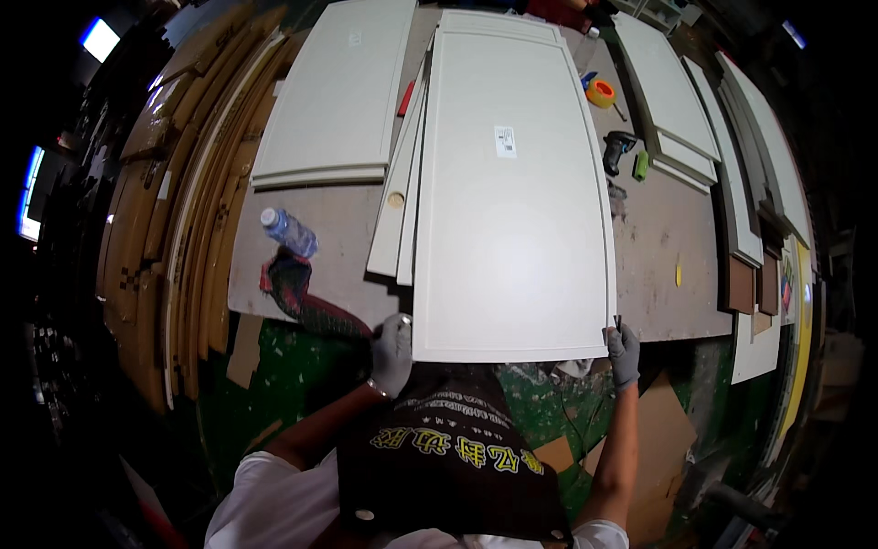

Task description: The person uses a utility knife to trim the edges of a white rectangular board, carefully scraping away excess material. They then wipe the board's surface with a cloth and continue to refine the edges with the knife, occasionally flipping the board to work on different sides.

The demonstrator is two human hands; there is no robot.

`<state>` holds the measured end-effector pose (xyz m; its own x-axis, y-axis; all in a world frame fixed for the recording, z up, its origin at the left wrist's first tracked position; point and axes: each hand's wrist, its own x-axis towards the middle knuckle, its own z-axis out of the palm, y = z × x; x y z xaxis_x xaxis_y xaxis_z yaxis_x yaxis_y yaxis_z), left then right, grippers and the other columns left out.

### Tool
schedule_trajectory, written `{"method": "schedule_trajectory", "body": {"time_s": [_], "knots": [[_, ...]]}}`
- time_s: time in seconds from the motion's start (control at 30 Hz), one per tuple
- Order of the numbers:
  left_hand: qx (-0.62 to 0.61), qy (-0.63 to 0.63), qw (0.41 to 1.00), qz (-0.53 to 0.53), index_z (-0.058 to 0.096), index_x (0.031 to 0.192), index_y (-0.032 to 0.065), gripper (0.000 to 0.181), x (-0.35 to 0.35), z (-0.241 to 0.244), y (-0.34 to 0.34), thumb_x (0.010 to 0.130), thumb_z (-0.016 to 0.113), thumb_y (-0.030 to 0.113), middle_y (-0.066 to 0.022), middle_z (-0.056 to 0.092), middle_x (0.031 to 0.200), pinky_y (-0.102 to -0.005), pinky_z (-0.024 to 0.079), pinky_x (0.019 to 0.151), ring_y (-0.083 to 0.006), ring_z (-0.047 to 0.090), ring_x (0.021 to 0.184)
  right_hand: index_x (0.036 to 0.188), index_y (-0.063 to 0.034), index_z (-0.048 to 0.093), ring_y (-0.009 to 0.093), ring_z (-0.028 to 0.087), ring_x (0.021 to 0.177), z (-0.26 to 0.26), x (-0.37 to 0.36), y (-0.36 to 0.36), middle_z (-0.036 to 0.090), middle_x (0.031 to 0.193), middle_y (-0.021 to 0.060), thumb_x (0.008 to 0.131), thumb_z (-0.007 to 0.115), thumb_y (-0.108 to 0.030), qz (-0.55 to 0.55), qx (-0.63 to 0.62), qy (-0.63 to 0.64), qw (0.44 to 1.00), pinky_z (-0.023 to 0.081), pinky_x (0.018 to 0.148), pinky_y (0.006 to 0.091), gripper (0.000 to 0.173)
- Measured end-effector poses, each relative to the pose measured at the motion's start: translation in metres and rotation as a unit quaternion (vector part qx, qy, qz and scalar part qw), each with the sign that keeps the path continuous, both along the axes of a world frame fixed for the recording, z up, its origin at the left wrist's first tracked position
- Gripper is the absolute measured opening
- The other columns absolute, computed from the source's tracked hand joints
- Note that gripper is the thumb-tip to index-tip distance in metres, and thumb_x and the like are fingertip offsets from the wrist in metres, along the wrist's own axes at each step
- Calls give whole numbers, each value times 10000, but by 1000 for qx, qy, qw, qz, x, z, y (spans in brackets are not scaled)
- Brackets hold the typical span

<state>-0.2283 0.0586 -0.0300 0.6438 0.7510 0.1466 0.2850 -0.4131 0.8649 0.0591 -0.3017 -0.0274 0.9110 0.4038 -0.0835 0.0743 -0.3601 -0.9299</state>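
Note:
A long white cabinet door panel (514,240) with a raised rim and a small printed label lies lengthwise before me, over other white panels (392,226) fanned out under its left side. My left hand (393,353), in a grey glove, is at the panel's near left corner, its fingers curled against the edge. At the near right corner is my gloved right hand (623,353), with a small dark object at its fingertips that I cannot make out. Whether either hand bears the panel's weight cannot be told.
On the worktable (672,240) are a plastic bottle (291,233), a dark cloth (295,285), a handheld scanner (619,151), a green tool (641,166) and a tape roll (601,93). White panels (336,96) are stacked left and right. Flat cardboard (199,206) stands left. A person's arm shows at the far edge.

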Motion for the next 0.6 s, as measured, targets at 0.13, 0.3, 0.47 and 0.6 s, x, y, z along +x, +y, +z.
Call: {"method": "schedule_trajectory", "body": {"time_s": [0.13,0.3,0.47,0.6], "knots": [[-229,46,967,-99,550,1175,65,166,15,17,31,1033,485,121,-66,614,666,-320,499,501,-185,597,529,1041,21,672,81,546,794,-6,30,16,642,859,2,969,667,-361,-94,-43,32,994,465,694,267,389],[-86,-30,983,-160,578,1075,15,143,33,24,102,1004,476,87,-107,692,713,-367,545,571,-249,690,627,1022,9,679,97,554,770,-28,18,-8,645,865,6,1005,623,-294,-326,26,-17,945,465,672,256,308],[368,-39,871,-323,588,1223,-55,316,146,30,175,928,544,51,-249,589,1279,-549,411,1062,-436,556,1184,1289,-20,573,169,578,932,-44,-104,-61,613,1107,77,1024,589,-311,-485,221,-18,846,528,776,337,395],[601,24,739,-303,613,1198,-12,337,244,17,254,877,529,48,-202,569,1345,-515,419,1054,-408,533,1235,1318,-51,518,203,602,1015,19,-214,-38,620,1131,73,1039,512,-422,-498,128,110,851,494,900,352,465]]}}
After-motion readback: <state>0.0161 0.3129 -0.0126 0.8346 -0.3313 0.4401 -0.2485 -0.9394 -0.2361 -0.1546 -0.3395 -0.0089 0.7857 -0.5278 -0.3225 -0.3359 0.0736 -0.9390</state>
